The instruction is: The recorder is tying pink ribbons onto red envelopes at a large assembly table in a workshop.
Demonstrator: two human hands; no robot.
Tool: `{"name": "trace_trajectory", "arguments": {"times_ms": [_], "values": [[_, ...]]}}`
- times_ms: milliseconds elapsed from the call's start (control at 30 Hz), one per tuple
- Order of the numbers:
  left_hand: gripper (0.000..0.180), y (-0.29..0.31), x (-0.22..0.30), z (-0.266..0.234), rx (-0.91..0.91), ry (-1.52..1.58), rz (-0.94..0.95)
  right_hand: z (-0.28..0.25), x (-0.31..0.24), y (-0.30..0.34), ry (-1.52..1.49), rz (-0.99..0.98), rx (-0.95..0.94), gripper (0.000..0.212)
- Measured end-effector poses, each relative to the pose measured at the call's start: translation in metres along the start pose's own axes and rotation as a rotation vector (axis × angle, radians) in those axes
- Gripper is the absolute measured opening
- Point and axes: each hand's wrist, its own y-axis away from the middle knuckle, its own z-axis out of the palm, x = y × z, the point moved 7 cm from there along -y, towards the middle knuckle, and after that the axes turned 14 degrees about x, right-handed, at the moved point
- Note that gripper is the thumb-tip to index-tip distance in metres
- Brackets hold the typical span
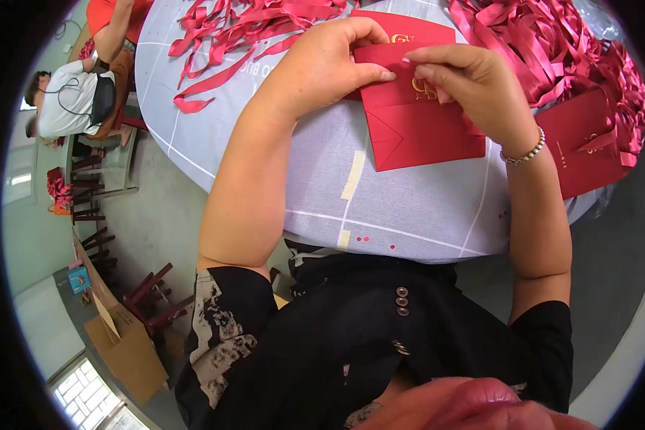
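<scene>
A folded red paper bag (423, 136) with gold lettering lies flat at the table's near side, its folded bottom toward me. My left hand (337, 61) grips its upper left edge, thumb on top and fingers behind. At the bag's top, my right hand (473, 82) is closed in a pinch over the gold print. A bit of red ribbon (471, 126) shows below the right palm; its pinched end is mostly hidden by the fingers. Under and behind this bag lies another red paper bag (430, 30).
Loose red ribbons (244, 36) spread at the far left. A large ribbon heap (523, 43) covers the far right, beside more red bags (580, 147). The table has a grey checked cloth (315, 172). On the left are seated people (72, 97), stools (150, 297) and a cardboard box (132, 358).
</scene>
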Motion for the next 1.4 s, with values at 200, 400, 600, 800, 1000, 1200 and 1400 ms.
{"name": "trace_trajectory", "arguments": {"times_ms": [200,400,600,800,1000,1200,1400], "values": [[0.034,0.002,0.010,-0.007,0.060,-0.043,0.032,0.007,-0.003,0.005,0.220,-0.059,0.139,0.016],[0.034,0.003,0.014,-0.004,0.058,-0.054,0.076,0.009,-0.007,0.005,0.280,-0.193,0.238,0.015],[0.031,0.005,0.024,-0.006,0.124,-0.120,0.198,0.008,-0.011,0.006,0.249,-0.149,0.253,0.014],[0.033,0.005,0.017,-0.006,0.096,-0.112,0.098,0.009,0.006,0.004,-0.086,0.068,0.192,0.012],[0.034,0.006,0.025,-0.007,0.122,-0.184,0.195,0.009,0.003,0.005,-0.001,-0.012,0.236,0.013],[0.032,0.007,0.028,-0.005,0.171,-0.207,0.270,0.008,-0.001,0.004,0.107,-0.094,0.276,0.010],[0.031,0.011,0.039,0.001,0.208,-0.260,0.384,0.007,-0.012,0.005,0.310,-0.256,0.355,0.009]]}}
